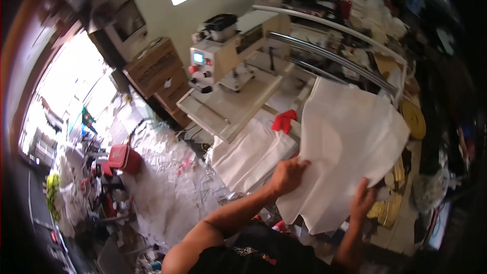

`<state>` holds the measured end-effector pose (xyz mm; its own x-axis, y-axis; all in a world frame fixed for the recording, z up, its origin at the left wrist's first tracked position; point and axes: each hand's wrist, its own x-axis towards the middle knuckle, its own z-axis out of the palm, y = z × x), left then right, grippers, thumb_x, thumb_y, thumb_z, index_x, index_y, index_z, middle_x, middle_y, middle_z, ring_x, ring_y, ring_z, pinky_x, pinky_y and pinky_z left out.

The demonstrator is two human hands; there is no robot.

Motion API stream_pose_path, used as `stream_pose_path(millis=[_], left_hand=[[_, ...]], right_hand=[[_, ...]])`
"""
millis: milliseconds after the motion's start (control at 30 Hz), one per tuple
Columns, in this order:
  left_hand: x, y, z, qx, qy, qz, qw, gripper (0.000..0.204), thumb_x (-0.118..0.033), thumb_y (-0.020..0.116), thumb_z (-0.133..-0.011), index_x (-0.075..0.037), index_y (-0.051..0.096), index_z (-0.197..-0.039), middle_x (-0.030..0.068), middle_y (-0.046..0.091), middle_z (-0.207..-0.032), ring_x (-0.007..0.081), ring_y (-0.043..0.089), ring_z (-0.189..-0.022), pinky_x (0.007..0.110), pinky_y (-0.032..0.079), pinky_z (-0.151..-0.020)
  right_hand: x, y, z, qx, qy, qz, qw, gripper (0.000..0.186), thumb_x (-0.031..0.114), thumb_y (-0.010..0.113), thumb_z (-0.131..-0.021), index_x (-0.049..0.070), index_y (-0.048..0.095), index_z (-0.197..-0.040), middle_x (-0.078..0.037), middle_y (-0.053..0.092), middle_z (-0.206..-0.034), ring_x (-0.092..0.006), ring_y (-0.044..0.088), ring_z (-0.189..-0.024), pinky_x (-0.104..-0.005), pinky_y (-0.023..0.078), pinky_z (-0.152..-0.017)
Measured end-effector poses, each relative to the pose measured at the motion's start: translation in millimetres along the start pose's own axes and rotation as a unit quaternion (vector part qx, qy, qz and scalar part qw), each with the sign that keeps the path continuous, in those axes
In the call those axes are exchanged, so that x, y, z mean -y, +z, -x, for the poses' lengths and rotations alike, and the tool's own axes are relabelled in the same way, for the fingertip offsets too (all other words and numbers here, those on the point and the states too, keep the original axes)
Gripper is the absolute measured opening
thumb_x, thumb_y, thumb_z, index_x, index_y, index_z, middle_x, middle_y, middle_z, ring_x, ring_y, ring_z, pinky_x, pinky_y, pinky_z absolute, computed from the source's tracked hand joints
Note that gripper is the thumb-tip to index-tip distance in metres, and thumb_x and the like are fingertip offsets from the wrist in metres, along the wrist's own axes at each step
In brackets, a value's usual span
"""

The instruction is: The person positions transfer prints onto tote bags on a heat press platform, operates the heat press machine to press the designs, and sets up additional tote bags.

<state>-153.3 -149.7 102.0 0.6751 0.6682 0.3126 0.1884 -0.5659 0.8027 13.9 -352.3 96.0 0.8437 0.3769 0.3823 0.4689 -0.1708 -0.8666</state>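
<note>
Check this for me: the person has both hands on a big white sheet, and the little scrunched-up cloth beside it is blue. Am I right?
Not quite: the scrunched-up cloth is red, not blue, as the head view shows. The rest is right: the cloth is beside the big white sheet, and the left hand and right hand are both on that sheet.
</note>
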Motion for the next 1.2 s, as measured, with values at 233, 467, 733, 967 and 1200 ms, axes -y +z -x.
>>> stream_pose_path(millis=[233,467,733,967,1200], left_hand=[[55,4,-33,-0.012,0.202,-0.360,0.911,0.025,-0.019,0.057,-0.097,0.004,0.060,-0.088,0.0244,0.056,-0.071,0.0393,0.058,-0.067,0.049,0.043,-0.059],[-85,-16,-153,-0.089,0.187,-0.004,0.978,0.058,-0.003,0.055,-0.095,-0.015,0.038,-0.148,0.0116,0.057,-0.073,0.0192,0.055,-0.063,0.033,0.049,-0.064],[-167,-48,-196,-0.138,0.246,0.013,0.959,0.024,-0.016,0.058,-0.099,-0.014,0.070,-0.119,0.0106,0.071,-0.088,0.0106,0.062,-0.075,0.025,0.049,-0.068],[-172,-36,-169,-0.040,0.214,0.125,0.968,0.019,-0.012,0.064,-0.096,0.000,0.070,-0.110,0.0063,0.071,-0.100,0.0054,0.062,-0.080,0.020,0.051,-0.069],[-113,-82,-146,-0.096,0.093,0.146,0.980,0.027,-0.018,0.060,-0.099,-0.001,0.067,-0.118,0.0025,0.069,-0.095,0.0058,0.059,-0.076,0.020,0.046,-0.068]], right_hand=[[-46,-54,-32,-0.013,0.047,0.050,0.998,0.038,0.029,0.061,-0.099,-0.002,0.056,-0.077,-0.017,0.067,-0.084,-0.0230,0.065,-0.072,-0.0362,0.047,-0.060],[38,-81,-141,-0.122,-0.103,0.079,0.984,0.044,0.022,0.063,-0.097,0.005,0.048,-0.135,-0.007,0.064,-0.083,-0.0128,0.062,-0.073,-0.0292,0.050,-0.064],[50,-84,-183,0.033,0.064,-0.150,0.986,0.058,0.057,0.058,-0.094,0.004,0.060,-0.117,-0.005,0.064,-0.095,-0.0110,0.062,-0.075,-0.0252,0.052,-0.062],[-56,67,-5,0.296,0.468,-0.479,0.681,0.088,0.072,0.046,-0.091,-0.001,0.039,-0.140,-0.010,0.061,-0.109,-0.0196,0.064,-0.088,-0.0305,0.056,-0.070],[-19,3,-27,0.202,0.299,-0.422,0.832,0.063,0.030,0.061,-0.095,0.003,0.038,-0.147,-0.003,0.060,-0.101,-0.0079,0.057,-0.090,-0.0258,0.052,-0.080]])
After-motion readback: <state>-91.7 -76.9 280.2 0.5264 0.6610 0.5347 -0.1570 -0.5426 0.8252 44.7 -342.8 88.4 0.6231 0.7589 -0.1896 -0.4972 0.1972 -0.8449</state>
